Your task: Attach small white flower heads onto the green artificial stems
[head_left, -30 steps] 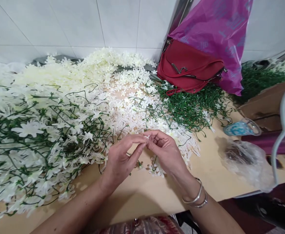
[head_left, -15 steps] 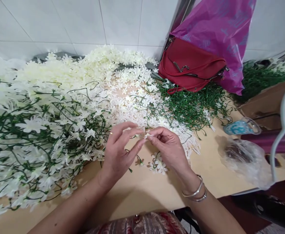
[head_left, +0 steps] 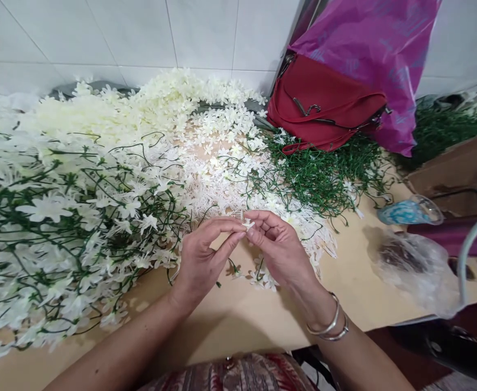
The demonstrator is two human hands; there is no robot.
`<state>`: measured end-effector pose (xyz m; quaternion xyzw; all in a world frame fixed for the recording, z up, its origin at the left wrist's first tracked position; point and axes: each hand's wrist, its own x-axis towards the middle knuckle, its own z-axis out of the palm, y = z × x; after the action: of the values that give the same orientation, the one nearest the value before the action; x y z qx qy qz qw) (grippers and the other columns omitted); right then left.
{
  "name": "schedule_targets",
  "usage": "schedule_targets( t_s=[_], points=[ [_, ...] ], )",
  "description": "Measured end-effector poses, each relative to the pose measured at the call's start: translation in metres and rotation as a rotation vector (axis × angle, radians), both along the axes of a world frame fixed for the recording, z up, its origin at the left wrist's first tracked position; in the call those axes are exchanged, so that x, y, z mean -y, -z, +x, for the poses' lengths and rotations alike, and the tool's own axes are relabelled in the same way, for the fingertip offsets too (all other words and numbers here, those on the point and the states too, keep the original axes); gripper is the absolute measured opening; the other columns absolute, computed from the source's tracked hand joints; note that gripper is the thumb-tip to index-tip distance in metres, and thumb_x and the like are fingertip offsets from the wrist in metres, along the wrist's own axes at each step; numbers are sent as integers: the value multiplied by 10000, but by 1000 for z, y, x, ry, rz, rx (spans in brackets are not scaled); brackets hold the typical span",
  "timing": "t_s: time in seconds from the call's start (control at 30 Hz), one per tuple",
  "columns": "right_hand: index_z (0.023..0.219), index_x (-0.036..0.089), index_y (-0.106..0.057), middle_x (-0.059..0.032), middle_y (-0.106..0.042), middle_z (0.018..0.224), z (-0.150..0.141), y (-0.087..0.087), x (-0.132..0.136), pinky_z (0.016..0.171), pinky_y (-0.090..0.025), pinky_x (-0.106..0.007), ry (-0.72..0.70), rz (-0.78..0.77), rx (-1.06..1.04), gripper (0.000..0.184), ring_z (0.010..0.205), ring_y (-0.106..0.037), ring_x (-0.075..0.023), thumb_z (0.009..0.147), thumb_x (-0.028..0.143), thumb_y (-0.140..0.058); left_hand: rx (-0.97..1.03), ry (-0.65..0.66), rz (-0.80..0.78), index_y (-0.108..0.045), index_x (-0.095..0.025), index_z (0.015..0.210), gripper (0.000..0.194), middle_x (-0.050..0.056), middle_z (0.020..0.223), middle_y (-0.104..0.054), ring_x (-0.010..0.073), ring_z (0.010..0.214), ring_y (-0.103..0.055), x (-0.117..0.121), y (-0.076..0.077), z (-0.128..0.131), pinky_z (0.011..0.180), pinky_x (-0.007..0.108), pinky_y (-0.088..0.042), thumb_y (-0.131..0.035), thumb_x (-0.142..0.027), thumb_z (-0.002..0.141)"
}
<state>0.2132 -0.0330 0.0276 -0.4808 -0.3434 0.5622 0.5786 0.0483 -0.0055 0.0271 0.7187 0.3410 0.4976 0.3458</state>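
Between my two hands, over the front of the table, is a small white artificial flower point(head_left: 248, 223). My right hand point(head_left: 281, 247) pinches it between thumb and forefinger. My left hand point(head_left: 206, 255) meets it from the other side, thumb and fingers pressed together at the flower; what part they grip is too small to make out. Below the hands lie a few white artificial flowers point(head_left: 265, 279) with green stems, partly covered by my right hand. Just beyond my fingertips spreads a heap of white stamen pieces point(head_left: 209, 187).
On the left is a large pile of white flowers on green stems point(head_left: 79, 233). Loose cream petals point(head_left: 161, 103) lie by the tiled wall. Green stems point(head_left: 328, 174) lie under a red bag point(head_left: 324, 103). A plastic cup point(head_left: 409, 210) and a clear plastic bag point(head_left: 418, 266) stand right.
My left fingers have closed together and come up against the flower at my right fingertips. The flower shows more plainly above the fingers now. The view has shifted slightly.
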Motion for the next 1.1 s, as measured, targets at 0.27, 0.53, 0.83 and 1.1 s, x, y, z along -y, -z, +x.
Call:
schedule_targets(
  t_s=[0.27, 0.53, 0.83, 1.1],
  points=[
    [884, 287, -811, 3, -704, 803, 4, 8, 0, 723, -482, -308, 33, 127, 195, 86, 745, -586, -159, 814, 320, -849, 34, 71, -227, -757, -207, 1044, 93, 23, 992, -809, 140, 929, -758, 0, 6, -4, 877, 254, -590, -684, -218, 987],
    [843, 273, -783, 3, -677, 899, 13, 10, -4, 822, -462, -305, 88, 231, 252, 42, 860, -608, -158, 859, 257, -819, -149, 65, 52, -718, -192, 1107, 134, 49, 1086, -771, 155, 1034, -722, -10, -24, -20, 964, 283, -543, -646, -155, 1000],
    [757, 240, -733, 16, -702, 797, 20, 4, -8, 781, -490, -306, 193, 179, 212, 119, 769, -626, -152, 767, 228, -850, -812, 539, 183, -682, -219, 931, 145, 10, 972, -716, 181, 872, -633, 8, -7, -63, 814, 329, -434, -598, -158, 1032],
    [776, 236, -712, 29, -717, 743, 19, 4, -6, 760, -508, -294, 159, 124, 134, 199, 715, -664, -147, 768, 326, -890, -658, 515, 73, -649, -212, 976, 142, 20, 985, -720, 182, 962, -647, 11, -8, -60, 903, 322, -448, -546, -233, 1072]
  ],
)
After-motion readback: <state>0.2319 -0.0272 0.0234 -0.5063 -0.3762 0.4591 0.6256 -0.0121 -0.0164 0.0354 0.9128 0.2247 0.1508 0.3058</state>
